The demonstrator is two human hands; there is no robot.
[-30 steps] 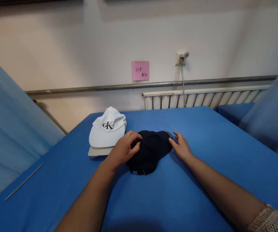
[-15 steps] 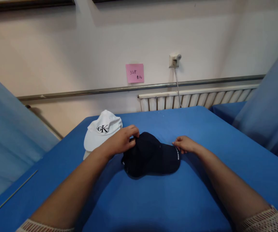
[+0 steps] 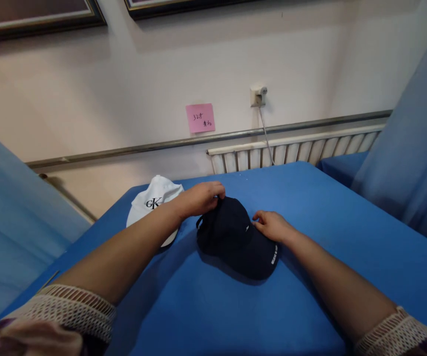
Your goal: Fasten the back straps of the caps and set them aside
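A black baseball cap (image 3: 231, 237) sits on the blue-covered table (image 3: 198, 311), its brim angled toward the lower right with white lettering along the edge. My left hand (image 3: 208, 195) is closed in a pinch on the top of the cap's crown. At the far side of the brim, close to where it joins the crown, my right hand (image 3: 270, 226) grips the cap between thumb and fingers; the fingertips are partly hidden. A white baseball cap (image 3: 157, 190) with black "CK" letters lies behind my left forearm, which covers part of it.
A thin stick (image 3: 49, 281) lies near the table's left edge. Blue curtains (image 3: 9, 212) hang on both sides. Against the wall are a metal rail (image 3: 142, 147), a white radiator (image 3: 254, 157), a socket with a plug and cord (image 3: 258, 97), and a pink note (image 3: 200, 118).
The black cap has turned, its brim swinging toward me. My left hand has moved right along the crown, and my right hand has shifted left along the brim. The view has tilted up slightly.
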